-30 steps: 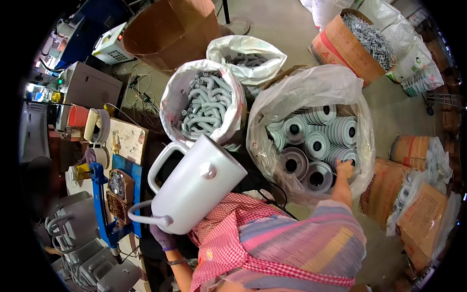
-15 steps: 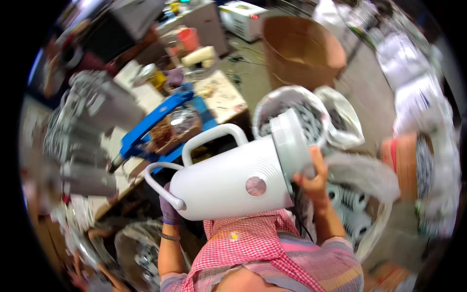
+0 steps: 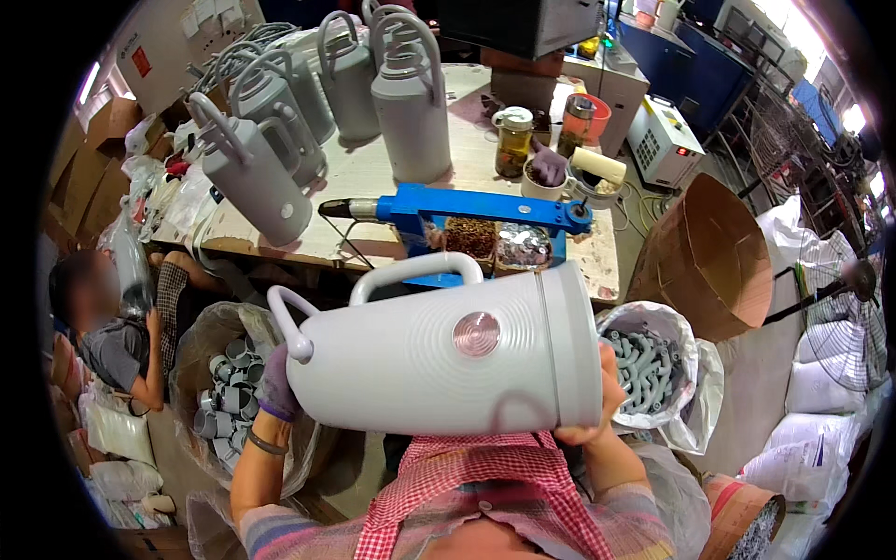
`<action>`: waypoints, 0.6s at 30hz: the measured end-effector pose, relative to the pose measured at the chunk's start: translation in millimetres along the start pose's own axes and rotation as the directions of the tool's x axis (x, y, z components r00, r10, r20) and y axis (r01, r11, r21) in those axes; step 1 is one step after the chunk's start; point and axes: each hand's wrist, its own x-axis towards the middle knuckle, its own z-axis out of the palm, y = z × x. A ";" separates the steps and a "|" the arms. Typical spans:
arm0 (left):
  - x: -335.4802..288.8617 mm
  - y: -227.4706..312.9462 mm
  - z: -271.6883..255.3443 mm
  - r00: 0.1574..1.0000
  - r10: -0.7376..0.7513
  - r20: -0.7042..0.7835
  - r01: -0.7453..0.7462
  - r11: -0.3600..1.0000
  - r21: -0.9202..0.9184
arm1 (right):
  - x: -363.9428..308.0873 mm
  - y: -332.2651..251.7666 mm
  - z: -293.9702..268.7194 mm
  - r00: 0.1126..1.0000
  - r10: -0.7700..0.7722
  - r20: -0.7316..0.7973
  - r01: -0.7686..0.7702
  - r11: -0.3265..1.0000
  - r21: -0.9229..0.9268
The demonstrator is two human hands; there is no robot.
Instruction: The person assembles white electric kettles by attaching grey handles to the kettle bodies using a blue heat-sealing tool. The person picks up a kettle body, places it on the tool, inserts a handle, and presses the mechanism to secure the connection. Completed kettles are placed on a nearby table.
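A large light grey plastic jug [image 3: 411, 373] lies sideways across my front, held up between my two hands. Its side handle [image 3: 415, 271] faces away from me, and a curved hoop [image 3: 291, 317] sticks out at the left end. A round pinkish disc [image 3: 477, 334] sits amid rings on its wall. In a purple glove, my left hand [image 3: 277, 387] grips the left end beside the hoop's joint; its fingers are partly hidden. My bare right hand [image 3: 605, 397] is closed round the wide end ring [image 3: 574, 350], with some fingers out of sight behind it.
Beyond the jug, a blue lever tool [image 3: 485, 207] and several standing grey jugs [image 3: 411, 121] occupy the table [image 3: 467, 93]. Bags of grey parts stand left [image 3: 224, 401] and right [image 3: 644, 364]. A cardboard drum [image 3: 709, 261] is far right; a person [image 3: 117, 327] sits left.
My view has swung left, bringing the standing jugs and seated person into sight. The jug lies more level, its end ring lined up with the body. My right hand's raised fingers have closed on the ring.
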 end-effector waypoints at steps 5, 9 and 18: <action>-32.1 20.3 -60.3 0.560 0.698 0.447 -0.181 -0.424 0.888 | 37.3 43.4 33.5 1.000 -0.002 0.028 -0.005 0.968 0.250; -72.4 41.6 11.9 0.270 0.931 0.245 -0.438 -0.108 0.892 | 72.5 73.1 43.2 0.815 0.501 0.290 -0.579 0.721 0.381; -94.7 48.4 -5.6 0.127 0.923 0.363 -0.079 -0.355 0.932 | 116.1 53.1 123.2 0.739 0.267 0.619 -0.610 0.654 0.447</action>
